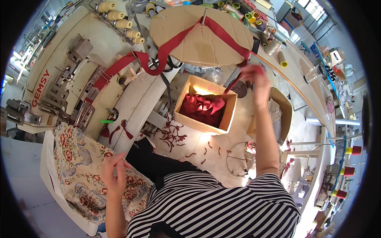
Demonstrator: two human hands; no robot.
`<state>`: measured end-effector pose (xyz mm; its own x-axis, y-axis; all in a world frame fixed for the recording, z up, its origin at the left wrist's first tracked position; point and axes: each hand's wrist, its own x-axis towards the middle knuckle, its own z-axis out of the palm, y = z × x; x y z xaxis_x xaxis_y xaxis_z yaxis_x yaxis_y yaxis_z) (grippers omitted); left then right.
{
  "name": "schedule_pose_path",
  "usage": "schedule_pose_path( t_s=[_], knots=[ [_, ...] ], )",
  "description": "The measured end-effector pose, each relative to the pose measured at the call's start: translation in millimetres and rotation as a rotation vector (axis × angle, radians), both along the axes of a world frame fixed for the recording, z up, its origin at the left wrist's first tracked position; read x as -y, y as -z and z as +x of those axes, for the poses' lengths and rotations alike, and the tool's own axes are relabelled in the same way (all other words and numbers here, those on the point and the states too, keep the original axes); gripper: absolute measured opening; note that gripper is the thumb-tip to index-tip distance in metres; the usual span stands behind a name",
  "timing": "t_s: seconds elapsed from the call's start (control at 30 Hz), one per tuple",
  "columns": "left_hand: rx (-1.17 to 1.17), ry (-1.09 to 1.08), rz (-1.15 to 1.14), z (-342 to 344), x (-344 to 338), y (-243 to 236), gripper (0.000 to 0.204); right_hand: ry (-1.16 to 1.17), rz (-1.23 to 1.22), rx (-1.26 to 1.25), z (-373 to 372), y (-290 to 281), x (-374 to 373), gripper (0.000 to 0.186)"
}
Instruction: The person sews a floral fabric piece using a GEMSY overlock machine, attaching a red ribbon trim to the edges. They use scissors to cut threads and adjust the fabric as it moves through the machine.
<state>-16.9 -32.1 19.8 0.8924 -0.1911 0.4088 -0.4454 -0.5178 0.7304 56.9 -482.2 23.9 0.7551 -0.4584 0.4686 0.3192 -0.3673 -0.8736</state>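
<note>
Fingers of the right hand (pixel 258 82) close round red ribbon (pixel 227 39), grip detail blurred; those of the left hand (pixel 114 171) are loosely parted, near floral cloth (pixel 79 166). Ribbon runs from sewing machine (pixel 59 47), across cardboard disc (pixel 198 47), to the heap in the box (pixel 200 124), passing over a pin (pixel 204 16). Advisable: guide it flat, slack, untwisted at the pin.

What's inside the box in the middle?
Inside the box is a loose heap of red ribbon. One strip rises toward the right hand. The heap hides the bottom, so anything underneath it can't be seen.
</note>
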Motion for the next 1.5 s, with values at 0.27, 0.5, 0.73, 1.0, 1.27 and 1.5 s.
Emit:
schedule_pose_path(
  t_s=[0.27, 0.5, 0.73, 1.0, 1.27, 1.5],
  knots=[
    [-0.128, 0.351, -0.008, 15.2, 44.8, -5.2, 0.019, -0.174, -0.028, -0.349, -33.3, -2.2, -34.4, 0.036],
    [-0.341, 0.585, -0.049, 32.2, 106.1, 10.3, 0.043, -0.498, 0.169, -0.417, -50.5, -31.5, -83.8, 0.042],
    [-1.019, 0.826, -0.353, 42.5, 153.4, 7.7, 0.024, -0.544, 0.214, -0.169, -57.3, -42.9, -113.3, 0.043],
    [-0.614, 0.736, -0.706, 62.6, 110.4, -127.4, 0.038, -1.150, -0.618, -0.679, -86.8, 122.6, -149.2, 0.035],
    [-0.661, 0.680, -0.678, 32.1, 72.2, -151.6, 0.035, -0.115, 0.339, -0.160, -59.8, 44.8, 13.6, 0.028],
    [-0.826, 1.045, 0.021, 6.1, 128.8, -49.2, 0.029, -0.240, -1.007, -0.879, -49.9, 36.8, 20.2, 0.052]
  ],
)
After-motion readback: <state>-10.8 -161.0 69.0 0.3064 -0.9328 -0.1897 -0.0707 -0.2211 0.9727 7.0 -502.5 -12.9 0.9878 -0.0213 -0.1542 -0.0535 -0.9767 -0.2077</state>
